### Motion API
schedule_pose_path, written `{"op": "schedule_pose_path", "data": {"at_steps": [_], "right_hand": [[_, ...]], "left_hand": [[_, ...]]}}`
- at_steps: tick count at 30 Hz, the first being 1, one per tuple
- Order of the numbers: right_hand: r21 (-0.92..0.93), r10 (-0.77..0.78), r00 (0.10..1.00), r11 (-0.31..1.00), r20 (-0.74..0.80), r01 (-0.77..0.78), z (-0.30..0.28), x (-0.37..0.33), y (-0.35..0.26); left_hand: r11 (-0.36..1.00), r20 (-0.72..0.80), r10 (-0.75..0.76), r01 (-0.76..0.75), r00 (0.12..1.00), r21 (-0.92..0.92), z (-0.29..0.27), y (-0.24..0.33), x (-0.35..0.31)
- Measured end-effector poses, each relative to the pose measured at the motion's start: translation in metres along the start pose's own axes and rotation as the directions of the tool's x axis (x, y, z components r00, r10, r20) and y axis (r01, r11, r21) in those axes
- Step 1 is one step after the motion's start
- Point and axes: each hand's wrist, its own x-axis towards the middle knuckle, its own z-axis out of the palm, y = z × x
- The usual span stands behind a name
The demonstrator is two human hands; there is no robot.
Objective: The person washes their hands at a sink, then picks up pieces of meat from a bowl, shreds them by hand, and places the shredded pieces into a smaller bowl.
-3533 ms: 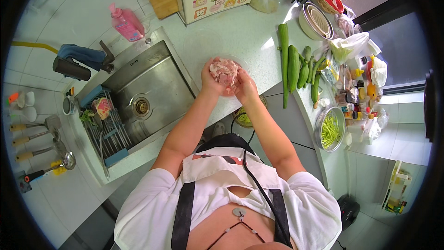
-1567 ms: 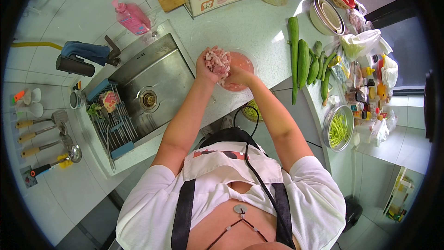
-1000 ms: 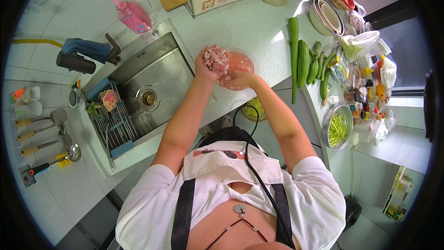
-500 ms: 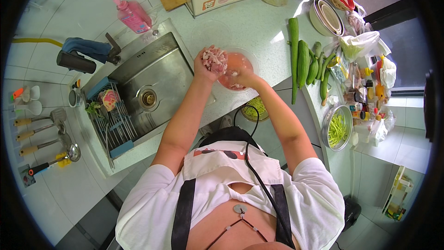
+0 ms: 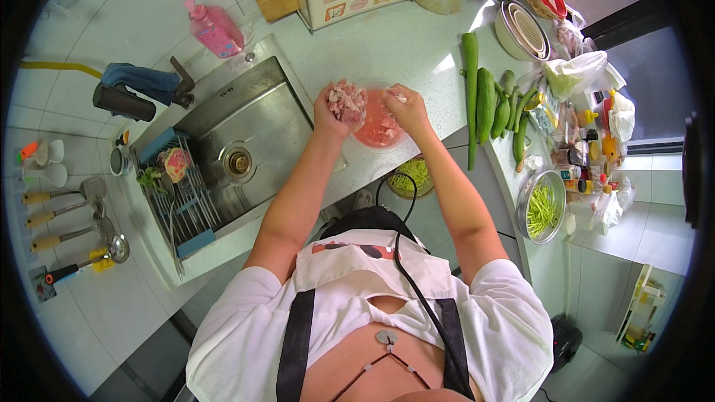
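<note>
A pale counter (image 5: pixel 406 52) carries green vegetables (image 5: pixel 485 104) and a clear bowl (image 5: pixel 372 144).

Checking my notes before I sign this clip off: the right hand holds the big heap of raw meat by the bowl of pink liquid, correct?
One slip: the head view shows the left hand, not the right hand, holding the big heap of raw meat by the bowl of pink liquid.

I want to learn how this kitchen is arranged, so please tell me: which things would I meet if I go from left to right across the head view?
Hanging ladle, dish rack, sink drain, left hand holding raw meat, see-through bowl, right hand, longest green vegetable, metal bowl of green strips.
</note>
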Motion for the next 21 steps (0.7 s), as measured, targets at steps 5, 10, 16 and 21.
{"op": "schedule_pose_path", "data": {"at_steps": [5,10,16,21], "right_hand": [[-0.096,-0.063,0.997,0.994,-0.036,0.059,0.004,0.001,0.001],[-0.276,-0.057,0.998,0.959,0.024,0.061,0.004,-0.001,0.004],[-0.601,-0.251,0.943,0.726,0.219,0.333,0.003,-0.018,-0.005],[-0.693,-0.167,0.977,0.690,0.130,0.210,-0.002,-0.026,-0.003]], "left_hand": [[0.995,-0.074,0.049,-0.043,0.996,0.085,0.012,-0.005,-0.009],[0.997,-0.065,0.033,-0.029,0.997,0.070,0.010,-0.005,-0.009],[0.996,-0.073,0.059,-0.053,0.996,0.078,0.005,-0.007,-0.003],[0.998,-0.070,0.045,-0.041,0.997,0.057,0.008,-0.010,-0.007]]}}
